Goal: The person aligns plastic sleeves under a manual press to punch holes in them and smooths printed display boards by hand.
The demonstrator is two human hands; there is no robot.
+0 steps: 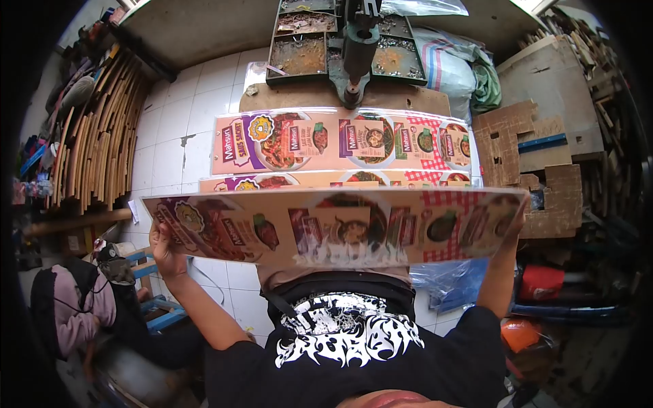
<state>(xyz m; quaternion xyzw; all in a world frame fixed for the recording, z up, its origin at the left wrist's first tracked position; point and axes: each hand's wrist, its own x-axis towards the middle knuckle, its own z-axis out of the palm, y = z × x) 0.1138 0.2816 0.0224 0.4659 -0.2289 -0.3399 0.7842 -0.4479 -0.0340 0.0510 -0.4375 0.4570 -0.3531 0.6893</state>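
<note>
A long printed plastic sheet (pixel 340 228) with food pictures and red checks is raised level in front of my chest. My left hand (pixel 163 246) grips its left end, with the fingers partly behind the edge. At the other end, my right hand (pixel 515 234) holds the sheet, though most of its fingers are hidden. Beyond it, another printed sheet (pixel 235 160) of the same design lies flat beneath the press head (pixel 352 85), with part of a further sheet (pixel 286 180) showing nearer me. A brown board (pixel 292 100) lies under them.
Divided metal trays (pixel 304 56) holding small bits flank the press. Stacked wooden boards (pixel 109 129) line the left wall; cut brown boards (pixel 507 146) stand right. Sacks (pixel 445 64) sit behind. Another person (pixel 71 306) is at lower left beside a blue frame (pixel 163 316).
</note>
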